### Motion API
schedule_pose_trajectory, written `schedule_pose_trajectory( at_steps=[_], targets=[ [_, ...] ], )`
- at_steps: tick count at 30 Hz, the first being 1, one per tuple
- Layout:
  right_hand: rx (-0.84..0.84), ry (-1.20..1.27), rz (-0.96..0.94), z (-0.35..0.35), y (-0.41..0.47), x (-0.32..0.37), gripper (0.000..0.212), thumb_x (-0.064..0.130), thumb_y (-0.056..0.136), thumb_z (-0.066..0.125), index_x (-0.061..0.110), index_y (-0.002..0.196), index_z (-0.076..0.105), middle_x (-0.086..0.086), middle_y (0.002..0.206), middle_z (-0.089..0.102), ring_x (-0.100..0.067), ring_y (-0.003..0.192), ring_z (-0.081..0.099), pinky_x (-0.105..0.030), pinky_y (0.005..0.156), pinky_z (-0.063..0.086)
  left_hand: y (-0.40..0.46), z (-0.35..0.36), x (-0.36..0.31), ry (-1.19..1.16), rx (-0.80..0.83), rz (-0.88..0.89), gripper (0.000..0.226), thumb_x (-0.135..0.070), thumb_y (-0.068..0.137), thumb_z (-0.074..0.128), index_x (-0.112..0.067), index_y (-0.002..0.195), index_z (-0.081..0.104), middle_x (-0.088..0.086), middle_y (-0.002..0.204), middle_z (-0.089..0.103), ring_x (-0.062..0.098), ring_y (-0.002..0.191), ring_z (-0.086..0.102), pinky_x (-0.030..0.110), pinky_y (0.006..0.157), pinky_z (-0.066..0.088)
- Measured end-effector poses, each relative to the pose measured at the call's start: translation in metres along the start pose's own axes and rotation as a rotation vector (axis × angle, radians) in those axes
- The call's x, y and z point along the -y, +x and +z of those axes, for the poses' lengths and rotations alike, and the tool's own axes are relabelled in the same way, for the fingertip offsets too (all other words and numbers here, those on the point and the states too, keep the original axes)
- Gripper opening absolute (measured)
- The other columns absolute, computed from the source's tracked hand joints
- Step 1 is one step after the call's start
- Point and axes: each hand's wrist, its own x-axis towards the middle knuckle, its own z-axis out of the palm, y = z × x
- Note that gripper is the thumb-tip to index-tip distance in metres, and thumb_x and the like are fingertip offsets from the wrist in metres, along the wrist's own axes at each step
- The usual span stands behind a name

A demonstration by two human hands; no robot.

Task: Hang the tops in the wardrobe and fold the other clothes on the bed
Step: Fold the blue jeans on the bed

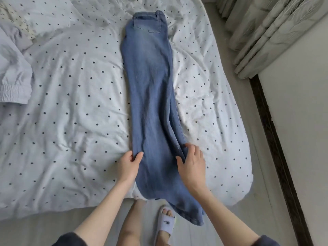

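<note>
Head view: the jeans [150,96] lie lengthwise on the bed [71,121], hems hanging over its near edge. Left hand [128,166] pinches their left side; right hand [192,163] grips the right, fingers curled into denim.

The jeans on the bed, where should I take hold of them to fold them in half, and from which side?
Grip the jeans at the hem end, which hangs off the near edge of the bed, coming from the foot side. The legs are already stacked lengthwise, waistband farthest away. The left hand and right hand already pinch the two side edges, so probably slide down to the hems and carry them to the waistband.
</note>
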Motion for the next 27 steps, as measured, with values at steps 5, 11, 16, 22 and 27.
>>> schedule_pose_trajectory(
  at_steps=[5,11,16,22,27],
  targets=[
    [-0.015,0.151,0.048,0.01,-0.049,-0.046,0.039,0.014,0.091,0.055,0.002,0.127,0.045,-0.012,0.124,0.048,-0.027,0.115,0.042,-0.034,0.1,0.034,-0.038,0.005,0.038,0.0,0.05,-0.023,0.026,-0.017,0.091,0.058,0.003,0.076,0.055,0.015,0.069,0.057,0.02,0.065,0.049,0.03,0.058,0.036],
    [0.014,0.304,0.167,0.027,-0.076,-0.081,0.036,0.02,0.089,0.059,0.008,0.121,0.047,-0.003,0.113,0.053,-0.022,0.105,0.051,-0.029,0.086,0.041,-0.063,0.007,0.092,0.064,0.238,-0.055,0.019,-0.008,0.092,0.055,0.009,0.084,0.058,0.012,0.074,0.058,0.017,0.072,0.048,0.03,0.067,0.036],
    [0.117,0.33,0.205,0.042,-0.092,-0.114,0.031,0.024,0.086,0.065,0.015,0.112,0.051,0.006,0.098,0.058,-0.013,0.089,0.055,-0.024,0.073,0.04,-0.068,0.014,0.11,-0.003,0.353,-0.011,0.018,-0.003,0.09,0.057,-0.014,0.102,0.062,0.003,0.102,0.069,0.017,0.093,0.063,0.033,0.085,0.048],
    [0.169,0.223,0.245,0.048,-0.103,-0.135,0.02,0.018,0.088,0.061,0.017,0.074,0.046,0.011,0.067,0.05,-0.011,0.064,0.047,-0.009,0.05,0.033,-0.064,0.018,0.11,-0.015,0.41,-0.047,0.018,0.002,0.088,0.059,-0.003,0.105,0.059,0.013,0.096,0.066,0.019,0.08,0.06,0.022,0.062,0.048],
    [0.18,0.172,0.268,0.042,-0.123,-0.138,0.04,0.018,0.091,0.056,0.018,0.057,0.035,0.006,0.054,0.041,-0.007,0.052,0.037,-0.014,0.047,0.031,-0.085,0.003,0.106,-0.023,0.411,-0.027,0.017,0.002,0.087,0.06,0.005,0.104,0.06,0.012,0.087,0.064,0.012,0.067,0.055,0.014,0.053,0.046]
  ],
)
